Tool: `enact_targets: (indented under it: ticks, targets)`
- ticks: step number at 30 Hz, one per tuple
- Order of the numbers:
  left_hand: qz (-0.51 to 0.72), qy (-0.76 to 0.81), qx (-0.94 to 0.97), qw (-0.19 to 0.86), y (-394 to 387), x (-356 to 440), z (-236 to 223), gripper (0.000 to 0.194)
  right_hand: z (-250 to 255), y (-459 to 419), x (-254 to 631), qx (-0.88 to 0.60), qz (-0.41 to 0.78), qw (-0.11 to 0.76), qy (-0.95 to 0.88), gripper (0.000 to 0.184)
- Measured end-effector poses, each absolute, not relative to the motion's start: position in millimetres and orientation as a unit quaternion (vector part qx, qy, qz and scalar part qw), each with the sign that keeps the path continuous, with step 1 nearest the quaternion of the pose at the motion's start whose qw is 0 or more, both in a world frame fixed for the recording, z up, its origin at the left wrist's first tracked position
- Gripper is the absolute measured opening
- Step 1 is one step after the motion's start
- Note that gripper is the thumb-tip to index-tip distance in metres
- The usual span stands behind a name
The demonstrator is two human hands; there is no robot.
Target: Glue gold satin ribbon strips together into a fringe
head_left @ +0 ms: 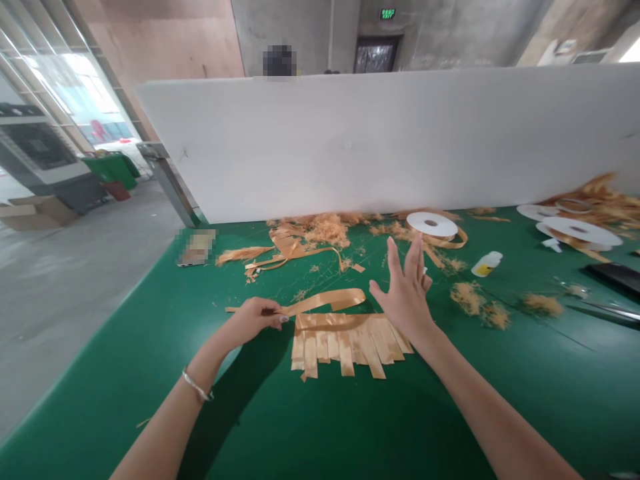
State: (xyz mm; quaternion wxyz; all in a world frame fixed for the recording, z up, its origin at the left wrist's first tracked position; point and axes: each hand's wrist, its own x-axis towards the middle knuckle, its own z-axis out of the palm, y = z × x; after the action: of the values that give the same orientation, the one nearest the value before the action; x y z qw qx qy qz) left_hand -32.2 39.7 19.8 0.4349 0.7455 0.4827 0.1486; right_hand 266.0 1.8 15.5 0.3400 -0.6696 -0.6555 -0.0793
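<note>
Covering everything beneath both hands: green tabletop [320,427]. White panel [400,140] stands upright beyond both hands, along the far side.

Fringe [327,343], a row of tan strips side by side, lies flat between the hands. Strips point back toward the person; lower ends uneven, a few slanted on the right-hand side. Its upper right end is just beside the right wrist.

Left hand [257,313] is at the fringe's upper left corner, pinching a tan ribbon [345,298] between thumb and fingers. Ribbon runs from that grip toward the right hand, along the fringe's top edge, and doubles back in a loop; short tail sticks out left of the left hand.

Right hand [407,293] is released, two fingers extended, thumb splayed, the others partly curled. Can't tell if it touches the tabletop.

White spool [415,225] sits just beyond the right fingertips. Frayed fiber [327,230] piles up between the hands, farther out, near the panel. Small bottle [487,264] lies right of the right hand. Bracelet [197,387] circles the left wrist.
</note>
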Motion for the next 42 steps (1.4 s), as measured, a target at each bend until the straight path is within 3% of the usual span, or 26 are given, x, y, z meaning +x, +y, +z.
enact_targets:
  ticks: [4,7,9,12,15,17,21,27,29,31,33,37,39,42]
  targets:
    - [0.136,0.494,0.776,0.366,38.9,-31.1,21.2,0.025,27.0,-1.6,273.6,-0.691,-0.126,0.372,-0.606,0.081]
    - [0.125,0.489,0.8,0.326,39.2,-30.4,20.4,0.026,32.8,1.5,286.2,-0.707,-0.055,0.432,-0.558,0.094]
    - [0.117,0.486,0.805,0.319,39.8,-30.3,18.7,0.024,35.2,5.1,293.1,-0.67,0.042,0.498,-0.549,0.097]
    - [0.11,0.489,0.804,0.321,41.2,-30.6,16.0,0.023,40.1,7.2,296.8,-0.516,0.256,0.596,-0.559,0.082]
    - [0.111,0.49,0.805,0.315,42.5,-31.4,13.9,0.022,46.7,1.8,294.5,-0.4,0.456,0.593,-0.529,0.083]
    - [0.116,0.489,0.806,0.314,42.9,-31.9,13.0,0.021,49.5,-4.1,292.3,-0.391,0.513,0.565,-0.514,0.088]
    - [0.115,0.492,0.805,0.312,42.2,-31.8,12.8,0.021,47.7,-10.7,289.2,-0.436,0.401,0.553,-0.585,0.087]
    - [0.121,0.494,0.802,0.313,41.5,-31.7,12.6,0.024,34.1,-1.2,287.4,-0.571,0.028,0.298,-0.764,0.061]
    - [0.126,0.492,0.799,0.323,42.6,-32.9,11.4,0.027,29.4,2.3,288.3,-0.584,-0.03,0.272,-0.764,0.051]
    - [0.127,0.491,0.792,0.338,44.1,-34.5,10.2,0.031,26.7,3.8,289.4,-0.612,-0.044,0.281,-0.738,0.059]
    - [0.126,0.492,0.784,0.356,45.4,-35.9,9.4,0.034,26.6,3.3,289.8,-0.642,0.013,0.323,-0.695,0.066]
    - [0.124,0.497,0.776,0.368,46.7,-36.8,9.5,0.037,32.1,1.1,286.5,-0.563,0.32,0.445,-0.618,0.076]
    - [0.123,0.501,0.774,0.367,46.4,-35.9,10.8,0.038,35.8,0.6,283.3,-0.498,0.445,0.469,-0.578,0.081]
    - [0.112,0.506,0.774,0.364,45.0,-35.1,15.7,0.04,40.5,-0.1,278.5,-0.43,0.543,0.479,-0.539,0.082]
